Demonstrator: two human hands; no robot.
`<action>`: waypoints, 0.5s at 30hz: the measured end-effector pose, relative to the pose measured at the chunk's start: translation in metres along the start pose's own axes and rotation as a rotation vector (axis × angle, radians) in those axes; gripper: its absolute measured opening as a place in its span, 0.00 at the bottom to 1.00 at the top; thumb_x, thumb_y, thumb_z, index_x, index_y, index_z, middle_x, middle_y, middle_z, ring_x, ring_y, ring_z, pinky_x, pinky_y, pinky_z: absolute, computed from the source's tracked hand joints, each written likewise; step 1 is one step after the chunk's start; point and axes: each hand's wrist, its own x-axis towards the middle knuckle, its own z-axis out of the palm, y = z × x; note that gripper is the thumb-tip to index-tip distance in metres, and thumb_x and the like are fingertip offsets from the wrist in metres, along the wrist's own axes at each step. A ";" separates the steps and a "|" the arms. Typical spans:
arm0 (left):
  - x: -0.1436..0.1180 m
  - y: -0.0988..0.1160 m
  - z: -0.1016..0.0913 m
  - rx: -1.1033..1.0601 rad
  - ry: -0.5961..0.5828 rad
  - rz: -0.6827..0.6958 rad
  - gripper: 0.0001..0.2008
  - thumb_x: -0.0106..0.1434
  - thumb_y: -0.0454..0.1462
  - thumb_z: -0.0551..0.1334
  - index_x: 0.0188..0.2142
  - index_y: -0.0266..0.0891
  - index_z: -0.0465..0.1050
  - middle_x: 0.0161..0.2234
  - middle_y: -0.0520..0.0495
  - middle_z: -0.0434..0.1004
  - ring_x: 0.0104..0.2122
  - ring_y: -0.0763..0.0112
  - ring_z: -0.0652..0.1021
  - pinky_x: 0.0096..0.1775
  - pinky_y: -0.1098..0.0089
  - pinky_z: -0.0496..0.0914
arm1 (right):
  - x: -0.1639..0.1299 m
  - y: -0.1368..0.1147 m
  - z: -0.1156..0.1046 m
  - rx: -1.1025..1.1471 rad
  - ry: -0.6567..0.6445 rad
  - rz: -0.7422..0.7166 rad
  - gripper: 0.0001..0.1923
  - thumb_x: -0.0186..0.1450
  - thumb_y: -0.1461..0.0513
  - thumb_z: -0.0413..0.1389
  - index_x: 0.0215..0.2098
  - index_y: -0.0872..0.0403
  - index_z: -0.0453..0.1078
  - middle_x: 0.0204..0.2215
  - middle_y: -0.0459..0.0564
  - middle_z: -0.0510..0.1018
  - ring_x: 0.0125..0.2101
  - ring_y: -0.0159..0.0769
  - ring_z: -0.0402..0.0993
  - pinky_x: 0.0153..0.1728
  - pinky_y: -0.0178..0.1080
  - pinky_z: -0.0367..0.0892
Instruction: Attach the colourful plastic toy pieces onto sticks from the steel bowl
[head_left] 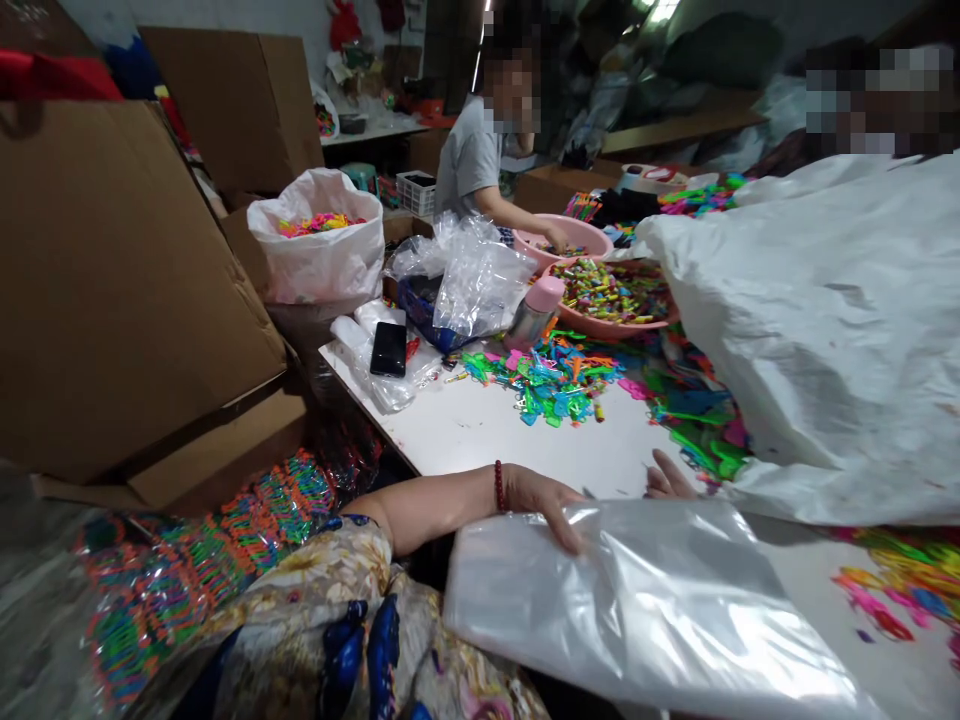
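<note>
My left hand (546, 502), with a red bead bracelet on its wrist, grips a wide, clear plastic bag (652, 610) by its upper edge, thumb on top. The bag looks flat and may be a stack of several; it stretches over my lap and the table's front edge. Just beyond its far edge is my right hand (670, 478), partly hidden by the plastic. Its index finger sticks out apart from the bent others, and I see nothing held in it. Farther back on the white table (480, 435) lies a pile of small colourful plastic toys (559, 380).
A pink bowl (611, 325) holds small colourful pieces; beside it a person (469, 160) reaches into another pink basin (600, 240). A large white sack (840, 340) covers the right side. A phone (388, 349), a pink-lidded bottle (534, 312) and cardboard boxes (127, 290) stand around.
</note>
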 end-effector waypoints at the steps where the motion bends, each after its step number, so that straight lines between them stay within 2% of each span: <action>1: -0.005 0.002 0.009 0.021 -0.028 -0.010 0.29 0.41 0.30 0.75 0.46 0.34 0.77 0.32 0.47 0.81 0.29 0.57 0.82 0.30 0.63 0.78 | 0.003 -0.003 -0.002 0.048 -0.060 0.051 0.15 0.66 0.56 0.61 0.49 0.51 0.71 0.29 0.43 0.72 0.24 0.27 0.68 0.23 0.32 0.67; 3: -0.014 0.003 0.022 0.030 -0.062 -0.010 0.33 0.43 0.30 0.75 0.50 0.35 0.75 0.35 0.48 0.81 0.32 0.57 0.83 0.32 0.62 0.78 | 0.005 -0.012 -0.008 0.151 -0.153 0.145 0.25 0.53 0.59 0.68 0.49 0.47 0.72 0.21 0.38 0.64 0.17 0.26 0.59 0.17 0.31 0.58; 5: -0.020 -0.001 0.026 0.007 -0.035 0.016 0.34 0.44 0.30 0.75 0.52 0.37 0.73 0.37 0.48 0.81 0.32 0.59 0.83 0.33 0.64 0.78 | 0.001 -0.023 -0.015 0.131 -0.146 0.178 0.34 0.42 0.61 0.71 0.49 0.46 0.75 0.22 0.40 0.67 0.19 0.29 0.62 0.19 0.33 0.61; 8: -0.027 -0.011 0.019 -0.040 0.065 0.074 0.34 0.43 0.30 0.76 0.51 0.39 0.73 0.37 0.49 0.80 0.32 0.64 0.82 0.33 0.67 0.78 | -0.006 -0.038 -0.026 -0.002 -0.017 0.171 0.32 0.36 0.59 0.72 0.42 0.50 0.79 0.26 0.49 0.74 0.26 0.36 0.70 0.24 0.37 0.67; 10: -0.031 -0.016 0.014 -0.078 0.129 0.118 0.34 0.41 0.30 0.77 0.50 0.39 0.73 0.37 0.49 0.80 0.32 0.65 0.82 0.32 0.69 0.77 | -0.012 -0.042 -0.033 -0.029 0.010 0.141 0.28 0.34 0.58 0.71 0.36 0.50 0.80 0.23 0.50 0.73 0.25 0.37 0.68 0.23 0.38 0.65; 12: -0.036 -0.018 0.012 -0.101 0.187 0.144 0.33 0.39 0.31 0.77 0.47 0.39 0.74 0.36 0.50 0.80 0.30 0.66 0.81 0.32 0.69 0.77 | -0.021 -0.042 -0.036 -0.128 -0.010 0.036 0.24 0.37 0.56 0.70 0.35 0.49 0.81 0.22 0.49 0.73 0.26 0.38 0.68 0.25 0.39 0.65; 15: -0.041 -0.016 0.017 -0.081 0.229 0.135 0.30 0.38 0.32 0.78 0.42 0.38 0.74 0.34 0.51 0.79 0.28 0.69 0.80 0.31 0.71 0.76 | -0.041 -0.041 -0.034 -0.420 -0.080 -0.202 0.24 0.48 0.54 0.63 0.43 0.45 0.81 0.26 0.48 0.77 0.31 0.39 0.72 0.32 0.39 0.68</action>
